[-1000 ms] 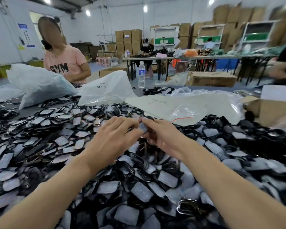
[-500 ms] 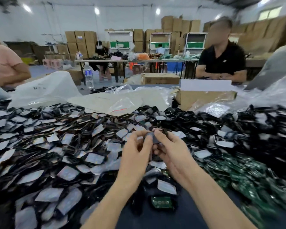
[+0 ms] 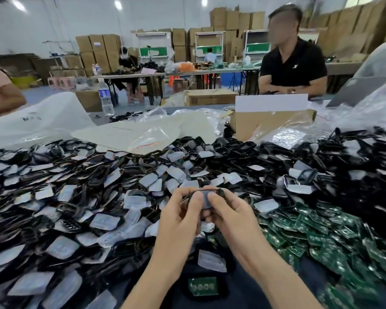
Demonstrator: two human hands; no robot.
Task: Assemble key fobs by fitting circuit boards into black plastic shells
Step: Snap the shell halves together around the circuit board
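Spread over the surface [image 3: 236,295], a vast heap of black shells [image 3: 76,197], many under pale film. Right of it, a pile of green circuit boards [image 3: 321,237]. Above the heap, left hand [image 3: 178,221] and right hand [image 3: 230,217] both curled round one shell [image 3: 204,197], thumbs on its grey face. Probably mid-fit, with nearly everything left to do. Same grip as half a second back. Below the wrists, one loose board [image 3: 202,286].

Brightness: bright, even indoor light.
Source: round ceiling lamps [image 3: 118,3] glowed high above the cardboard box [image 3: 265,124].
Glare: white sheen lay on the plastic bags [image 3: 285,136] just beside the box.
Blur: soft smear nearer than the box, worst toward the corners.
Edges: lines far from the box bowed.
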